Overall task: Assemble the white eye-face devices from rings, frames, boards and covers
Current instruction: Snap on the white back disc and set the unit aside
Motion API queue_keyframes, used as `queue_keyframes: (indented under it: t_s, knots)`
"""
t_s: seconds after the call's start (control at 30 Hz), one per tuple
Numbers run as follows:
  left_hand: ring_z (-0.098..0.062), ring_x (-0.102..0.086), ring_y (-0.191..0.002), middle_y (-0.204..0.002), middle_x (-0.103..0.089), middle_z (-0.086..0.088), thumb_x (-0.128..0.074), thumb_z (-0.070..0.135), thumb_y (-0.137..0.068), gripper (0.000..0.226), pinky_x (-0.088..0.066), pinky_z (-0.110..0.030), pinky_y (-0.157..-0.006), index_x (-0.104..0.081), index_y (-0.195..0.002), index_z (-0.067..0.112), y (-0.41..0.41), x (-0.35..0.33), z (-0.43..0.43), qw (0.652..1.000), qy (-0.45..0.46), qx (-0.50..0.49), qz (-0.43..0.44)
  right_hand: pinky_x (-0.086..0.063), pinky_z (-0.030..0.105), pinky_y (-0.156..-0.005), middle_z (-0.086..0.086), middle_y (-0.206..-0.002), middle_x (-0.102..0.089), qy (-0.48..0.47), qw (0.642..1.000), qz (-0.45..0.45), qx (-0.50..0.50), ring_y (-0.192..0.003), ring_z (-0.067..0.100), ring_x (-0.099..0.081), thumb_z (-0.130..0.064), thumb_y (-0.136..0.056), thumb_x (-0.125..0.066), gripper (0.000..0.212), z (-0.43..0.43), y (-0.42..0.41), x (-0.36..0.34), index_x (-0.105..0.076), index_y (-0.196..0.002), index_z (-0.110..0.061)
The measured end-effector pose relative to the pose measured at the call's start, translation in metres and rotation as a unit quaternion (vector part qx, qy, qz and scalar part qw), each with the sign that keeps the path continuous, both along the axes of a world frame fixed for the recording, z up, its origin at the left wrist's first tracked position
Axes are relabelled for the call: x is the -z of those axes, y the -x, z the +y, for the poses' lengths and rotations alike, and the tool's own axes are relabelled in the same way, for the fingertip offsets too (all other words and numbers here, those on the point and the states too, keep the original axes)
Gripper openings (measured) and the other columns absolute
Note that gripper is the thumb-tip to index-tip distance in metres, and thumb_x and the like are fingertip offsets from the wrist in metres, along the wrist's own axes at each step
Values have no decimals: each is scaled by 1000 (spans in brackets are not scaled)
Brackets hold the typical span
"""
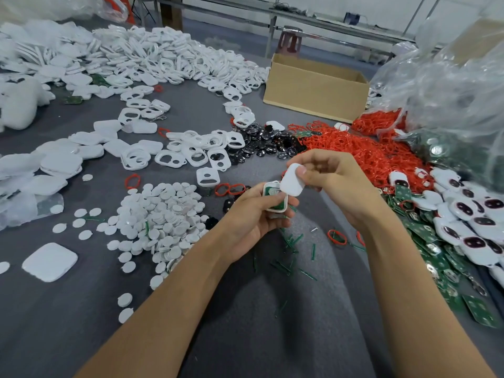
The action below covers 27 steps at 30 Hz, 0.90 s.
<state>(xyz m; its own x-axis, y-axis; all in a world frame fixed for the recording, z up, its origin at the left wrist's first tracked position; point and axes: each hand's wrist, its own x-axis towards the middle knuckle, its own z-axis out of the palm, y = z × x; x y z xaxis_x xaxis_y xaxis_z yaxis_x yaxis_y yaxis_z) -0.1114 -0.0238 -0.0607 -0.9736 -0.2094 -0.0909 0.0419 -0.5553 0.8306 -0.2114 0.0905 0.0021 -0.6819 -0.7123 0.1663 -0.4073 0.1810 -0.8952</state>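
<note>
Cover-fitting step: left hand (255,214) grips frame with green board (275,197) seated, right hand (324,173) pinches white cover (293,180) just above; next likely align and press shut.

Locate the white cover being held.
Head view, centre: the right hand pinches the white cover just above the frame held in the left hand.

The left forearm (169,290) and right forearm (409,268) are bare along all that shows, slim and smooth, narrowing toward the wrists. The left grip (256,216) and right grip (335,181) are bare as well, thumbnails cut short and plain.
</note>
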Motion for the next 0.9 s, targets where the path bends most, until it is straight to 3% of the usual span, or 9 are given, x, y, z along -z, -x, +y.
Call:
queue_keyframes:
  t_s: [0.17,0.27,0.37,0.47,0.6,0.73,0.9]
  knots:
    - [-13,-58,-57,-78,-67,-8,-36,13,-103,19,-51,-24,-56,-52,-110,6,1,-1,-3,999,-22,-28,-8,-37,10,-56,16,-80,-58,8,1000,0,18,-63,7,-51,4,-93,-52,17,2,0,-3,-66,-95,-4]
    - [-13,-57,-57,-78,-67,-8,-39,2,-100,17,-49,-24,-55,-52,-111,3,1,1,-3,999,0,-32,-13,-42,27,-74,28,-90,-62,-34,998,19,-57,-80,26,-52,9,-93,-47,22,-2,-5,-5,-62,-87,-7]
    - [-12,-56,-58,-77,-65,-7,-44,-4,-97,18,-49,-23,-54,-52,-112,1,1,1,-2,1000,7,-27,-15,-45,37,-92,12,-100,-69,-68,993,17,-97,-98,26,-61,9,-94,-44,30,-4,-8,-5,-60,-82,-13]
    - [-11,-56,-59,-79,-62,-8,-46,-4,-96,17,-49,-23,-55,-53,-110,3,0,0,-2,1000,11,-20,-11,-44,40,-98,9,-101,-69,-84,990,4,-115,-109,29,-61,9,-95,-42,29,-3,-7,-3,-58,-84,-12]
    - [-12,-55,-63,-84,-60,-10,-43,-6,-97,24,-49,-23,-56,-50,-120,-1,0,0,-1,1000,21,-17,-10,-44,41,-96,11,-100,-69,-85,990,6,-108,-107,32,-61,9,-95,-42,24,-1,-4,-2,-58,-88,-6]
    - [-13,-54,-67,-91,-58,-13,-42,-6,-97,32,-48,-23,-57,-46,-129,-5,0,0,-1,999,33,-17,-13,-46,25,-80,24,-100,-68,-77,991,10,-108,-94,38,-60,8,-96,-43,19,0,-2,-2,-60,-91,-1]
    - [-13,-54,-67,-100,-58,-17,-43,-4,-98,33,-48,-23,-58,-46,-131,-5,0,0,-1,999,38,-19,-20,-44,24,-76,31,-100,-65,-77,991,20,-110,-87,29,-58,6,-96,-43,17,2,0,-1,-60,-93,4]
